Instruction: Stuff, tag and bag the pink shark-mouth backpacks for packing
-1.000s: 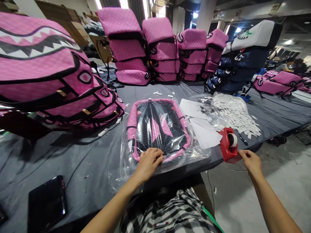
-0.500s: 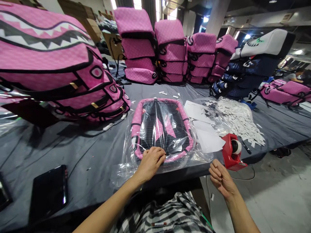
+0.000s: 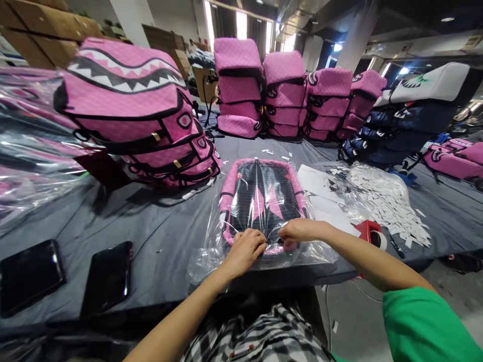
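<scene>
A pink and black backpack [image 3: 247,193] lies flat before me inside a clear plastic bag [image 3: 206,259], straps side up. My left hand [image 3: 247,250] presses on the bag at the backpack's lower edge, its fingers curled and gripping the plastic. Just right of it, my right hand [image 3: 298,231] rests on the bag with fingertips pinched together. Whatever sits in that pinch is too small to make out. Partly behind my right forearm stands a red tape dispenser [image 3: 368,230] with a white-cored roll.
Stacked pink backpacks [image 3: 128,105] stand at left, with more pink stacks [image 3: 239,90] along the back. Dark blue bags [image 3: 403,125] are at the back right. A heap of white slips [image 3: 392,201], paper sheets [image 3: 328,213], a pen [image 3: 395,245] and two dark phone-like devices [image 3: 107,276] lie on the table.
My right hand has moved left from beside the tape dispenser onto the bag near my left hand. The left hand stays at the bag's lower edge. The view has swung left.
</scene>
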Demonstrator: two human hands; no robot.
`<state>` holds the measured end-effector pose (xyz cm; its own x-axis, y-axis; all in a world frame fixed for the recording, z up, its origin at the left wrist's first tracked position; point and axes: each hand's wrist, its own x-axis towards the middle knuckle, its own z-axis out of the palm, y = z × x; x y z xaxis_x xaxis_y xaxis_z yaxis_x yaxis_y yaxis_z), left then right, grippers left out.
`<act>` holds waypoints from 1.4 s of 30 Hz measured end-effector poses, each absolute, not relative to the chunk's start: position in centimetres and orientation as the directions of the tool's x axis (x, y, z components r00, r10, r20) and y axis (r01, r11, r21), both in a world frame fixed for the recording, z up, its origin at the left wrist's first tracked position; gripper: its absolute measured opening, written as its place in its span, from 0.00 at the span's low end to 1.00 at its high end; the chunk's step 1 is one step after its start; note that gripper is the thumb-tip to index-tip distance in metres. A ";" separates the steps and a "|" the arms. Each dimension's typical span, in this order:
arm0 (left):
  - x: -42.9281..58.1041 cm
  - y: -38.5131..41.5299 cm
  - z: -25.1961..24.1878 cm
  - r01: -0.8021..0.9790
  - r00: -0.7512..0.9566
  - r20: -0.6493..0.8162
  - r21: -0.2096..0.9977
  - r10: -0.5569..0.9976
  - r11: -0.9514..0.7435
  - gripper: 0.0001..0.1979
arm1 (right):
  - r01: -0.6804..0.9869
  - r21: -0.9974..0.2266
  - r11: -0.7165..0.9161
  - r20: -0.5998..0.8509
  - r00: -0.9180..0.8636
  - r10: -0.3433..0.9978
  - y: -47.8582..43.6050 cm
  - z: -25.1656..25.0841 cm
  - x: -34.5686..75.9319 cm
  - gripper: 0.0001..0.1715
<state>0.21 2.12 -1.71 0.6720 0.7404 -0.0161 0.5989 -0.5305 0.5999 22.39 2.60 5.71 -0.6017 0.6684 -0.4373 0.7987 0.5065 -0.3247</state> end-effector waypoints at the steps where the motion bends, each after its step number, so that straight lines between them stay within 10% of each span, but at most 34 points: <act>1: 0.2 2.1 -1.7 0.599 0.674 -0.018 0.598 0.739 -0.532 0.11 | 0.818 -0.320 0.479 -0.443 -0.576 0.688 2.7 5.4 22.3 0.07; 9: -0.1 2.1 -1.7 0.596 0.679 -0.024 0.601 0.734 -0.532 0.11 | 0.974 -0.220 0.055 -0.188 -0.097 0.977 2.3 3.9 25.2 0.19; 15: 0.3 2.2 -1.8 0.576 0.694 0.004 0.597 0.720 -0.558 0.12 | 0.875 -0.317 0.365 -0.072 -0.406 0.911 -1.7 1.8 24.1 0.21; 23: -5.5 2.6 -2.2 0.614 0.649 0.166 0.462 0.743 -0.640 0.06 | 0.937 -0.195 0.290 -0.259 -0.334 0.906 -0.4 1.1 22.4 0.32; 29: -7.3 3.3 -3.3 0.634 0.602 0.152 0.505 0.784 -0.585 0.07 | 0.838 -0.449 0.310 0.048 -0.324 0.945 -3.7 1.4 24.1 0.29; 32: -6.9 3.4 -3.3 0.617 0.604 0.123 0.554 0.788 -0.559 0.10 | 0.756 -0.641 0.134 0.259 0.049 0.965 -8.5 1.8 28.4 0.28; 36: -6.9 3.8 -3.3 0.590 0.622 0.103 0.590 0.776 -0.551 0.14 | 0.699 -0.575 -0.426 0.427 0.700 0.572 -15.6 1.2 36.5 0.30; 42: -8.4 4.9 -5.5 0.553 0.637 0.167 0.581 0.753 -0.597 0.18 | 0.317 -0.743 -0.589 0.131 0.933 0.336 -21.1 -1.0 40.4 0.37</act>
